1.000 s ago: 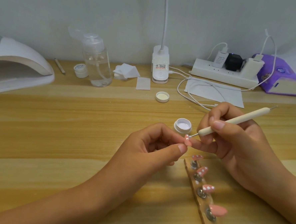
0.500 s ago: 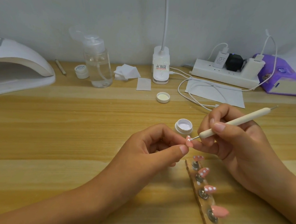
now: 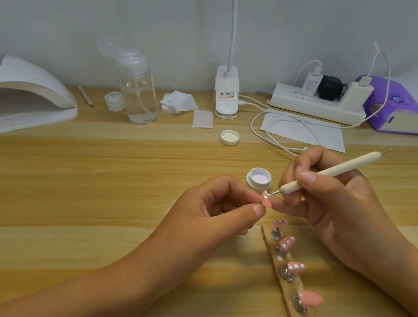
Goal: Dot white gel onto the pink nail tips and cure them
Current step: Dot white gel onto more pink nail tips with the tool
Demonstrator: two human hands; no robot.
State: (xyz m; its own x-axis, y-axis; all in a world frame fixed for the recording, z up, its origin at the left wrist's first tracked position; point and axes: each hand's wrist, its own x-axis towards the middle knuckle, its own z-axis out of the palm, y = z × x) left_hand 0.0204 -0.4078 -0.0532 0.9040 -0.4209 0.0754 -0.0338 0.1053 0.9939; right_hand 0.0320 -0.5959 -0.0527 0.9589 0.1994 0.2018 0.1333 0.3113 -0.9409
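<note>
Everything is carried by the wooden counter (image 3: 104, 176). The white curing lamp (image 3: 23, 98) is cut off at the left edge. The fingers of the left hand (image 3: 207, 214) are curled, thumb and forefinger pinching a pink nail tip (image 3: 340, 207). The fingers of the right hand (image 3: 334, 215) are wrapped round a dotting tool (image 3: 324, 175). The holder strip (image 3: 293, 288) is cropped at the bottom — four pink tips are seated on it, three dotted, one plain. The tool is slanted from upper right down to lower left, its metal point touching the held tip. White gel is seen in the open gel pot (image 3: 259, 179) — just behind the held tip.

Wooden table (image 3: 103, 188) with gel pot (image 3: 259, 179), lid (image 3: 229, 137), nail strip (image 3: 290, 286)
</note>
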